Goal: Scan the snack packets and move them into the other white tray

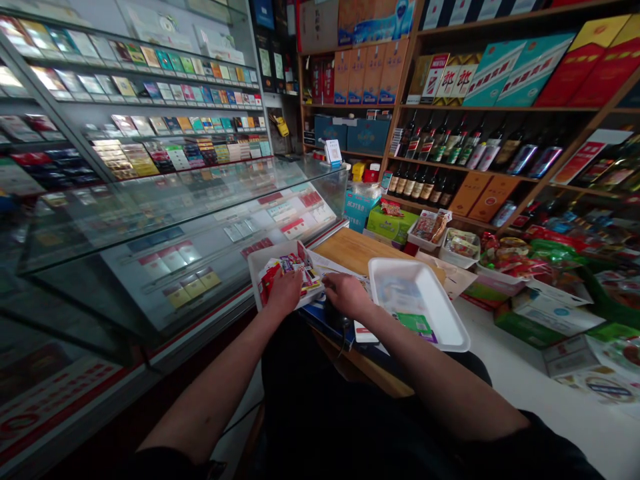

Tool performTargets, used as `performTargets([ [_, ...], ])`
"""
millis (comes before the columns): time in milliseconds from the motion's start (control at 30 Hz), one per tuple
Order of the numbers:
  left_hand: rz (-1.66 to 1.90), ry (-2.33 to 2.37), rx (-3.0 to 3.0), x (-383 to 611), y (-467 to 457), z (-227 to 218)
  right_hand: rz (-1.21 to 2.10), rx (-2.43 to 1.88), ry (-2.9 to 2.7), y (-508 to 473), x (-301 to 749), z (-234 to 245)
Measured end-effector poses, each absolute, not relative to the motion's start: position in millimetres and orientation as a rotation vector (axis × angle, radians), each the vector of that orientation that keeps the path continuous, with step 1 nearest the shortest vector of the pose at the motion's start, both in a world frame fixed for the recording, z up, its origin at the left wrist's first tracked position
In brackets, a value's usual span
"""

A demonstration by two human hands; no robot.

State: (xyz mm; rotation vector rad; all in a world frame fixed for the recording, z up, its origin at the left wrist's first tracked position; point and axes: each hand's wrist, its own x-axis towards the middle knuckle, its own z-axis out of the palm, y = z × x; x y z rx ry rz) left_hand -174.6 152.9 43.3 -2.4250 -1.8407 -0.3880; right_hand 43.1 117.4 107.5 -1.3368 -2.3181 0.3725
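My left hand (285,292) reaches into a small white tub (257,263) on my left. Its fingers are bent down around a colourful small packet (290,263) among other packets there. My right hand (349,294) is just right of that tub, with its fingers curled together. Whatever lies between those fingertips is too small to make out. Right of my right hand stands a larger white plastic tray (453,313), tilted a little, with a green and purple packet (416,325) at its near end. A dark computer mouse (336,317) lies below my right hand.
A glass display counter (165,200) runs along the left, with cigarette packs shelved behind. Under the tray is a wooden desk top (345,247). Bottles and gift boxes fill the shelves (465,170) at the back right. White tubs of packaged snacks (459,247) stand at the right.
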Motion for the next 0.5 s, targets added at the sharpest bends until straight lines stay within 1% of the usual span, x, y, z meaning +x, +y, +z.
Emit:
performTargets([
  [167,-0.681,-2.101,-2.170,-190,155,46,0.362,-1.391,-2.378,145,15,112],
  [333,-1.200,-2.291,-1.839,-211,160,47,0.365,-1.454,-2.402,172,-13,106],
  [500,-1.665,-2.356,-1.643,-226,159,46,0.399,-1.547,-2.345,186,-30,94],
])
